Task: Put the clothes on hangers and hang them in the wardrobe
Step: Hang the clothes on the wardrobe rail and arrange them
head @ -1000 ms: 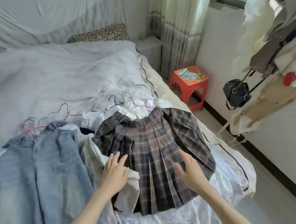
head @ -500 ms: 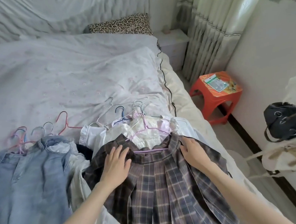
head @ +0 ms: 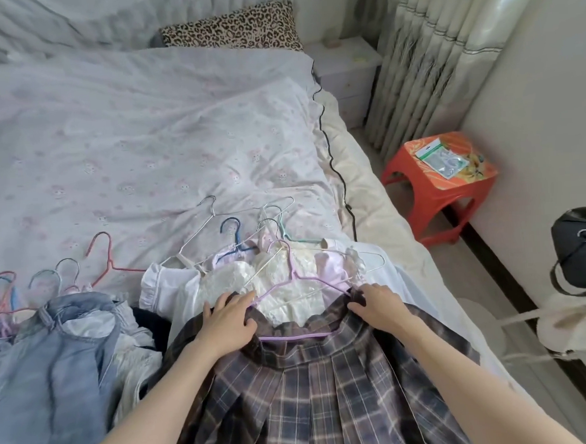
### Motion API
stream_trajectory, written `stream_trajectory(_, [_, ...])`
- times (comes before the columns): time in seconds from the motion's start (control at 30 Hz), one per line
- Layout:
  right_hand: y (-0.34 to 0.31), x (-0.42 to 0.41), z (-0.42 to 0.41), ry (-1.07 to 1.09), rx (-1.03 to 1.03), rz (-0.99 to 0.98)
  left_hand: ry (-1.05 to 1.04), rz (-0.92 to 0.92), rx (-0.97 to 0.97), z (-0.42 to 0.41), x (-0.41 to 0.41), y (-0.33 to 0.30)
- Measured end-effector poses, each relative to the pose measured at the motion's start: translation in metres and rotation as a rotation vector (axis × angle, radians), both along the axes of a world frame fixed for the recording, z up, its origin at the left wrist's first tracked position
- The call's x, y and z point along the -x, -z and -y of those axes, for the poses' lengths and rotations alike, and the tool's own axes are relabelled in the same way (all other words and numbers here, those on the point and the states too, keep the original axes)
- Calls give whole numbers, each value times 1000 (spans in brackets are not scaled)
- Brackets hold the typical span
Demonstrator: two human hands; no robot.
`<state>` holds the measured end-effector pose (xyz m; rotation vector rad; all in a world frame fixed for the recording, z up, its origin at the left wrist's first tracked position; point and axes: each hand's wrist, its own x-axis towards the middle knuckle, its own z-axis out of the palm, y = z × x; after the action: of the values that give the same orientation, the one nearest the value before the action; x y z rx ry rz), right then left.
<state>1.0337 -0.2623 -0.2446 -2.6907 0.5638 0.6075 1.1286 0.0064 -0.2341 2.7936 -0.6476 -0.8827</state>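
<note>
Both hands are working at the waistband of the plaid skirt (head: 315, 385), which is lying flat on the bed (head: 125, 146) directly below and between the forearms. The left hand (head: 227, 323) is resting on the waistband's left end with fingers curled over the fabric edge; the right hand (head: 375, 306) is pinching the right end in the same way. Between the two hands, the purple hanger (head: 293, 336) is sitting at the waistband, its lower bar crossing the opening and its hook pointing away from the person. Whether the hanger's shoulders are already seated inside the band is not clear from this angle.

Handling judgement, largest item first:

1. Skirt: soft, pleated, light to medium in weight. It is likely to sag and slide off a smooth hanger unless the band is stretched taut over both hanger ends. Take hold at the two ends of the waistband, as the hands are now doing.
2. Denim garments (head: 50, 367): lying to the left of the left hand, stiffer and heavier; grip at the waistband.
3. White lace tops (head: 254, 286): lying just beyond the fingertips, thin and delicate, prone to snagging on hooks.
4. Spare hangers (head: 213, 226): lying beyond the tops, thin wire, light, rigid, liable to tangle; lift each by its hook.
</note>
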Motion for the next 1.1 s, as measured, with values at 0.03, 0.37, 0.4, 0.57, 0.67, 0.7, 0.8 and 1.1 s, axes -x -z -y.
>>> stream_trajectory(0.03, [-2, 2, 0, 5, -12, 11, 9, -3, 1, 0, 0, -1])
stream_trajectory(0.37, [-57, 59, -16, 132, -278, 358, -96, 110, 470, -20, 32, -31])
stream_trajectory(0.4, [-67, 63, -18, 109, -303, 359, -119, 127, 526, -23, 35, -38])
stream_trajectory(0.57, [-127, 92, -22, 19, -339, 382, -222, 175, 711, -33, 52, -78])
stream_trajectory(0.67, [-158, 116, -19, -81, -164, 431, -203, 226, 782, -35, 67, -108])
stream_trajectory(0.7, [-168, 126, -19, -100, -90, 457, -189, 246, 812, -34, 73, -119])
stream_trajectory(0.8, [-202, 159, -21, -97, 99, 534, -116, 295, 886, -29, 93, -154])
stream_trajectory(1.1, [-275, 329, -39, 245, 412, 761, 296, 433, 1097, 33, 181, -254])
